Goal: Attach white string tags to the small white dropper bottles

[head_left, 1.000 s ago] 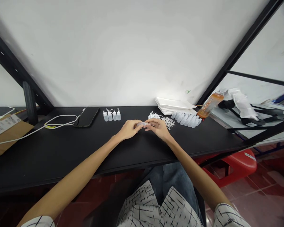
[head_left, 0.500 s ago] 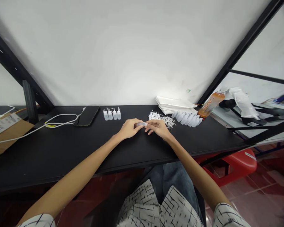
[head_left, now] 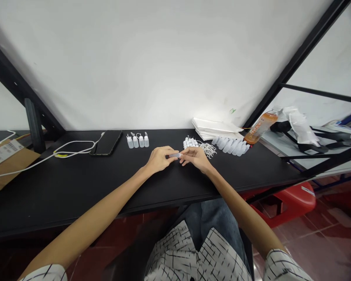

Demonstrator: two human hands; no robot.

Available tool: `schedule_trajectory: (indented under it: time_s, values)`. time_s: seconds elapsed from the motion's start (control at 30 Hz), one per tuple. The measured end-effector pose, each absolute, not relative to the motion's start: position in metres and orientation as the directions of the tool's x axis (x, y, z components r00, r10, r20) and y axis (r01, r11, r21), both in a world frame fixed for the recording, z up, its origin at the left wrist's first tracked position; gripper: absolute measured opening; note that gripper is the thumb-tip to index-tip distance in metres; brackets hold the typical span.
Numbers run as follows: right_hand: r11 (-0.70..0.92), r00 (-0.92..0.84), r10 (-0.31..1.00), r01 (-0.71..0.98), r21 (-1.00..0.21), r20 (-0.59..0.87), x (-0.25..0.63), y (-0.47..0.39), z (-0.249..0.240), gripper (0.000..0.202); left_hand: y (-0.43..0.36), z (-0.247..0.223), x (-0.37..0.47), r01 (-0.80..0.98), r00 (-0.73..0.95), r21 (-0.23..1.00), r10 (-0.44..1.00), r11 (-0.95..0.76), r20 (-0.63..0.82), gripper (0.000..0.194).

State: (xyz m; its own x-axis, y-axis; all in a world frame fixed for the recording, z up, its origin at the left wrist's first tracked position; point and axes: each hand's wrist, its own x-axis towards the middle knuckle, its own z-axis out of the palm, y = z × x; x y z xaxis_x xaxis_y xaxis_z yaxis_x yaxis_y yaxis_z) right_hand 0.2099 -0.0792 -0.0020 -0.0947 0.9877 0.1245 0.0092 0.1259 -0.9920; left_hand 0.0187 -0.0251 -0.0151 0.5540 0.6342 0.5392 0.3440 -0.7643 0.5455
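Observation:
Over the middle of the black table, my left hand [head_left: 160, 159] is closed round the body of a small translucent plastic bottle [head_left: 174, 155], which lies sideways. The fingers of my right hand [head_left: 195, 157] pinch its white top end; the fingertips partly hide that end. Just behind my right hand are a pile of small white caps [head_left: 190, 142] and a tangle of thin white loops [head_left: 207, 150]. Several similar bottles [head_left: 230, 146] without visible caps lie in a row farther right. To the left stands a row of several upright capped bottles [head_left: 138, 141] with loops on top.
A phone [head_left: 107, 143] with a white cable [head_left: 76, 143] lies on the black table [head_left: 84, 187] at left, near a cardboard parcel [head_left: 13, 160]. White sheets [head_left: 215, 128] and an orange drink bottle [head_left: 261, 127] are at back right. A red stool [head_left: 295, 203] stands below.
Both hands keep hold of the small bottle in nearly the same place. The right fingers have shifted slightly at its top end. The camera view has moved a little.

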Motion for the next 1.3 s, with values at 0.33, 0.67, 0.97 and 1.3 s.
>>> schedule_trajectory:
  time_s: [0.33,0.67,0.97,1.3]
  values:
    - [0.151,-0.015,0.988,-0.027,-0.988,0.152,0.214,-0.076,-0.003,0.038,-0.037,-0.007,0.023,0.441,0.573,0.383,0.583,-0.812,0.576,0.029]
    - [0.198,-0.13,0.972,0.016,-0.98,0.194,0.212,-0.077,-0.005,0.04,-0.025,-0.011,0.019,0.298,0.596,0.523,0.584,-0.798,0.551,0.022]
    - [0.152,-0.11,0.982,-0.014,-0.988,0.152,0.21,-0.076,-0.008,0.037,-0.025,-0.014,0.019,0.295,0.618,0.398,0.491,-0.869,0.614,0.023]
    - [0.112,-0.075,0.991,-0.025,-0.993,0.114,0.21,-0.076,-0.009,0.038,-0.027,-0.015,0.021,0.369,0.686,0.193,0.407,-0.909,0.603,0.025]
